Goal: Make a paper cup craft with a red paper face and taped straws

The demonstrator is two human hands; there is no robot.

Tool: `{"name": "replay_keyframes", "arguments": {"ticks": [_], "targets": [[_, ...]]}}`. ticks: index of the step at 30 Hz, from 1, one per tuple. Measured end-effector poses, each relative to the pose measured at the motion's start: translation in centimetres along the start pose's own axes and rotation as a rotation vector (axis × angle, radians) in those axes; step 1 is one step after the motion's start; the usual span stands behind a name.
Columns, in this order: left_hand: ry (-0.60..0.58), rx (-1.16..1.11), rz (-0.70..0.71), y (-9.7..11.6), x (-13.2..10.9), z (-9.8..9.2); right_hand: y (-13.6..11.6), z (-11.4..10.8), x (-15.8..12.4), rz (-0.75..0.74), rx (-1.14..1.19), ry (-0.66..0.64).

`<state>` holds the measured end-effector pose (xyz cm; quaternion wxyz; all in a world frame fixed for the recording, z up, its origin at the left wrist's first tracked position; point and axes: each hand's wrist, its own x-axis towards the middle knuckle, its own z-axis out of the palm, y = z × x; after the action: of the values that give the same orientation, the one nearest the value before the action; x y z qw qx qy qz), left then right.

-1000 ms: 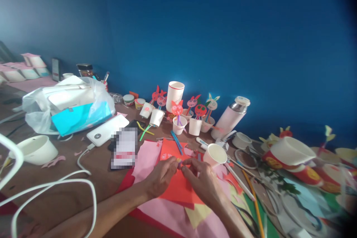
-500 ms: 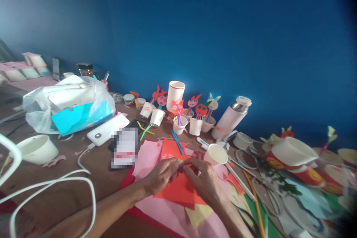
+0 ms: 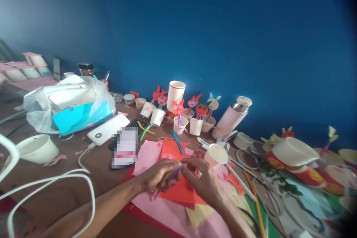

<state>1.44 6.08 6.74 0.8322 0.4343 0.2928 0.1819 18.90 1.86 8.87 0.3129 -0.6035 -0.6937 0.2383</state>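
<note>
My left hand [image 3: 161, 176] is closed around a purple straw [image 3: 175, 173] and something yellow beside it, perhaps a second straw. The purple straw slants up to the right, its lower end poking out below my fingers. At its upper end, the thumb and forefinger of my right hand [image 3: 199, 174] pinch the tip. Beneath both hands lie red paper sheets [image 3: 178, 193] over pink paper [image 3: 147, 156]. Just beyond them rest several blue straws [image 3: 177, 142]. A paper cup [image 3: 216, 155] stands close to my right hand.
Small cups with paper animal faces on straws [image 3: 180, 119] line the back, near a flask [image 3: 232, 117]. On the left are a phone [image 3: 125, 147], a white power bank [image 3: 108, 129], a looping white cable [image 3: 90, 189] and a plastic bag [image 3: 33, 100]. Large red-and-white cups [image 3: 292, 150] stand right.
The purple straw now shows at greater length, slanting through my left hand. My left hand has turned slightly, and my right fingers have straightened a little at the straw's tip.
</note>
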Motion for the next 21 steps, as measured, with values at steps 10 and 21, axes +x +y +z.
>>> {"name": "replay_keyframes", "arguments": {"ticks": [10,21], "targets": [[-0.132,-0.02,-0.103,0.4,0.1,-0.8,-0.3,-0.5,-0.2,-0.132,0.037,0.018],[-0.202,0.004,-0.179,0.5,0.1,-0.9,-0.8,-1.5,-0.6,-0.223,0.085,-0.091]]}}
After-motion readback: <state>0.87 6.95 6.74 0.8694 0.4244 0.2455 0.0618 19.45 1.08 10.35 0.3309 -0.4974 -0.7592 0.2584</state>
